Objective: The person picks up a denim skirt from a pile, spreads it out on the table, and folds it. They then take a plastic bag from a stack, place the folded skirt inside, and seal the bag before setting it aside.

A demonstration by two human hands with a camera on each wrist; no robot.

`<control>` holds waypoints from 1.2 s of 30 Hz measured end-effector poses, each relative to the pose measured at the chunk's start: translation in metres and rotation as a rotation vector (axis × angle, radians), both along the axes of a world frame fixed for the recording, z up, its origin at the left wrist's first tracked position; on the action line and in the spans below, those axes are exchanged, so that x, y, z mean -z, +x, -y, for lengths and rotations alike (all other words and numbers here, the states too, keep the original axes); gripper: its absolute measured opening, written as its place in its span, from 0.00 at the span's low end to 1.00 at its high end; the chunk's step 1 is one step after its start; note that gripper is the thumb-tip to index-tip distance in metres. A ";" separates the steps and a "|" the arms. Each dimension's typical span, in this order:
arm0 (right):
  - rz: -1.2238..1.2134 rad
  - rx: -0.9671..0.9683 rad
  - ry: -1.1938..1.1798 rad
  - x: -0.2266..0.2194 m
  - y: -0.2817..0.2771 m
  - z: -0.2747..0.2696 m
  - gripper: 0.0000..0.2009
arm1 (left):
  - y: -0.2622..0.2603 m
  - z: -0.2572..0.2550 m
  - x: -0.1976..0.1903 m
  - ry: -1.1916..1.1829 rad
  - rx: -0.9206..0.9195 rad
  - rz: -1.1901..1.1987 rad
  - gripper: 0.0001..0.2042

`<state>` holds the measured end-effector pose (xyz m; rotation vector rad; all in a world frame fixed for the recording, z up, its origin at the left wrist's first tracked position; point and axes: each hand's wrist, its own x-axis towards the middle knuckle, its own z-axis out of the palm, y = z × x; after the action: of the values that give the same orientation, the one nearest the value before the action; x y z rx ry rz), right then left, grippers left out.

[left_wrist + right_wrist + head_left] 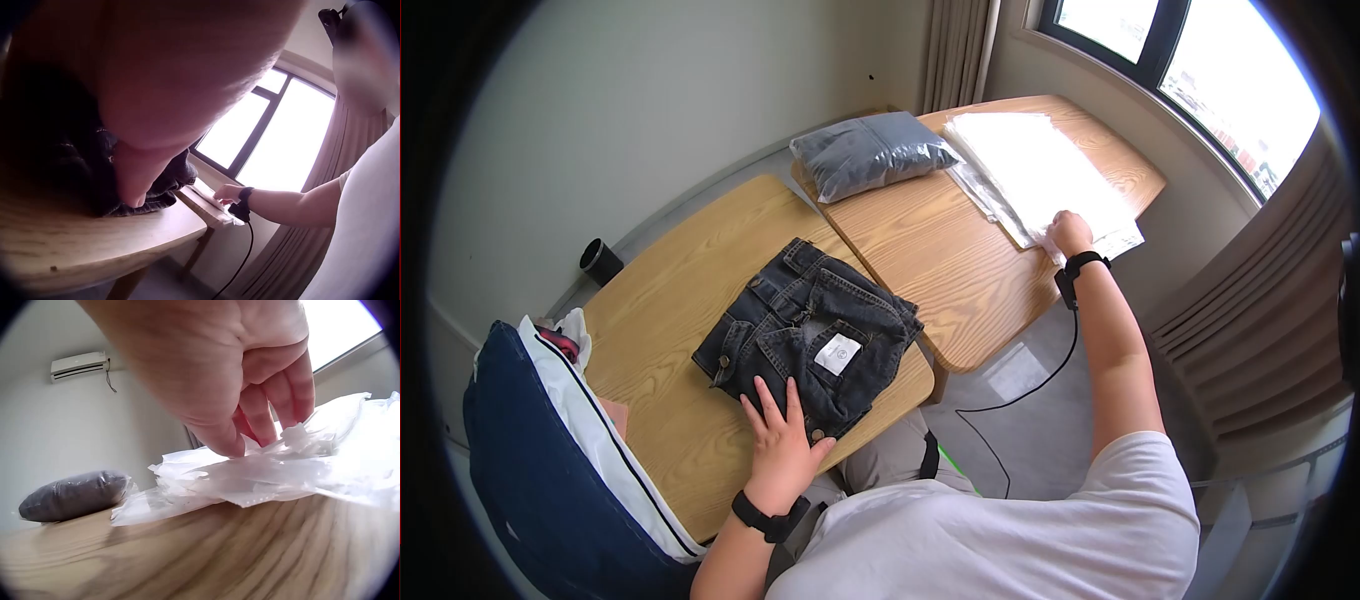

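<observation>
A folded dark denim garment [815, 330] with metal buttons and a white label [838, 354] lies on the near table. My left hand [778, 440] rests on its near edge, fingers straight and spread. In the left wrist view, the thumb [134, 181] lies along the denim. Over on the far table, my right hand [1070, 232] is at the near end of a stack of clear plastic bags [1040, 165]. The right wrist view shows the curled fingers and thumb of this hand [250, 381] pinching the crinkled plastic at the top of the stack [250, 481].
A clear bag packed with dark cloth [870, 155] lies at the far table's left end. On the near table's left stands a navy and white bag [550, 440]. A black bin [601, 262] is by the wall. A cable [1040, 385] hangs from my right wrist.
</observation>
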<state>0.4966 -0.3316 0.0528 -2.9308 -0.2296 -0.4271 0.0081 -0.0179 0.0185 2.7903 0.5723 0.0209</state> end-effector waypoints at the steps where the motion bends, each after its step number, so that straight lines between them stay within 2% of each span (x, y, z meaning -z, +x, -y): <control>1: 0.045 -0.012 -0.001 0.009 -0.001 0.005 0.12 | 0.002 0.001 0.003 0.050 -0.010 -0.003 0.50; 5: 0.111 0.014 0.086 0.019 -0.005 0.016 0.11 | 0.011 0.008 0.004 0.060 -0.040 -0.026 0.50; 7: 0.165 0.032 0.325 0.011 -0.017 0.018 0.11 | 0.009 0.007 0.004 0.075 -0.038 -0.032 0.50; 8: 0.166 0.033 0.327 0.006 -0.020 0.019 0.11 | 0.008 0.007 0.003 0.077 -0.039 -0.030 0.50; 10: 0.115 0.076 0.574 -0.004 -0.027 0.020 0.12 | 0.007 0.006 0.002 0.078 -0.041 -0.028 0.50; 11: 0.108 0.067 0.564 -0.015 -0.020 0.019 0.12 | 0.008 0.010 -0.006 0.062 -0.047 -0.024 0.49; 13: 0.277 -0.231 0.942 -0.021 -0.020 0.009 0.11 | 0.006 0.008 -0.003 0.060 -0.044 -0.017 0.49; 14: 0.191 -0.351 1.019 -0.025 -0.023 0.007 0.09 | 0.005 0.009 -0.005 0.068 -0.041 -0.019 0.49; 15: 0.105 -0.471 1.096 -0.046 -0.054 -0.010 0.08 | 0.004 0.009 -0.006 0.079 -0.037 -0.020 0.49; 17: 0.051 -0.704 1.092 -0.070 -0.101 -0.040 0.10 | 0.004 0.009 -0.008 0.045 -0.039 -0.013 0.48; 19: -0.168 -0.928 1.220 -0.095 -0.157 -0.070 0.10 | 0.004 0.012 -0.014 0.004 -0.056 -0.015 0.48; 22: -0.435 -1.108 1.326 -0.099 -0.229 -0.113 0.08 | 0.000 0.004 -0.007 -0.052 0.008 0.054 0.46; 23: -0.487 -1.120 1.331 -0.102 -0.256 -0.124 0.08 | -0.003 0.000 -0.008 -0.099 0.013 0.060 0.42; 25: -0.649 -1.275 1.292 -0.108 -0.301 -0.145 0.09 | -0.014 -0.007 -0.021 -0.213 0.036 0.032 0.37; 27: -0.708 -1.472 1.225 -0.098 -0.332 -0.170 0.08 | -0.030 -0.027 -0.019 -0.498 0.119 0.339 0.33; 28: -0.809 -1.577 1.136 -0.096 -0.344 -0.181 0.09 | -0.040 -0.022 -0.040 -0.762 0.127 0.578 0.30; 29: -0.880 -1.661 1.062 -0.091 -0.357 -0.194 0.08 | -0.053 -0.024 -0.050 -0.752 0.108 0.577 0.30; 31: -1.091 -1.828 0.938 -0.075 -0.379 -0.219 0.06 | -0.075 -0.029 -0.061 -1.035 0.024 0.957 0.30; 33: -1.216 -1.911 0.680 -0.066 -0.399 -0.234 0.05 | -0.095 -0.043 -0.055 -1.017 0.003 1.006 0.30; 35: -1.243 -2.035 0.571 -0.044 -0.420 -0.253 0.06 | -0.115 -0.058 -0.044 -1.128 -0.018 0.895 0.31; 36: -1.244 -2.041 0.575 -0.037 -0.430 -0.257 0.06 | -0.123 -0.058 -0.045 -1.173 -0.163 0.862 0.23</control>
<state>0.0670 -0.0745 0.0897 -0.8074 -1.8328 1.1939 -0.1151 0.0405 0.0636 1.3891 0.3701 0.6473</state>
